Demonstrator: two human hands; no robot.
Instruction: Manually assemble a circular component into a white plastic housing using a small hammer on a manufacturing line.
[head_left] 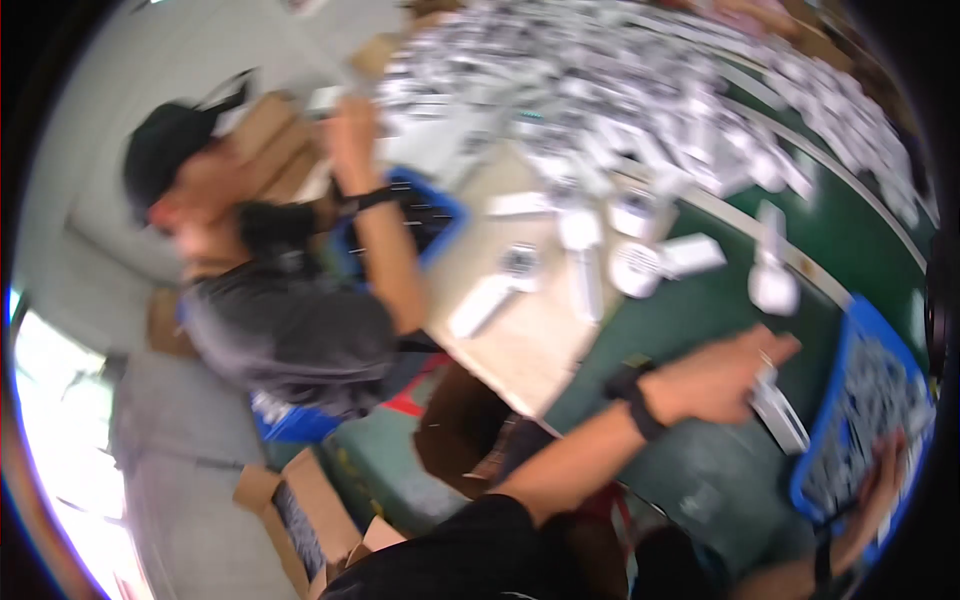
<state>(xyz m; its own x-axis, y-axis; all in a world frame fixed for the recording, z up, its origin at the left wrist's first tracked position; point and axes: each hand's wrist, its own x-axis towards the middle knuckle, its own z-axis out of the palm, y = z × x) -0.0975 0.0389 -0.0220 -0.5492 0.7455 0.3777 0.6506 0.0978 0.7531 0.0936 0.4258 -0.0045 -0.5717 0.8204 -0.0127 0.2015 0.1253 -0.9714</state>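
My left hand (715, 382), wearing a black wristband, is closed round a white handheld device (782, 420) over the green table. Its handle, with a dark slot along it, sticks out below the fingers; the palm hides the rest. At the far right, my right hand (882, 482) reaches into a blue bin (822, 440) of small grey parts (870, 400). Blur hides whether those fingers grip anything. Beyond my left hand lie several white devices with round heads, among them one with a dark grille (636, 268) and one near the bin (772, 285).
A large blurred heap of white devices (600, 80) covers the far table. At left, a person in a black cap (290, 320) lifts a small white piece (326, 100) beside another blue bin (445, 232). Below are an open cardboard box (325, 510) and a pale board (500, 350).
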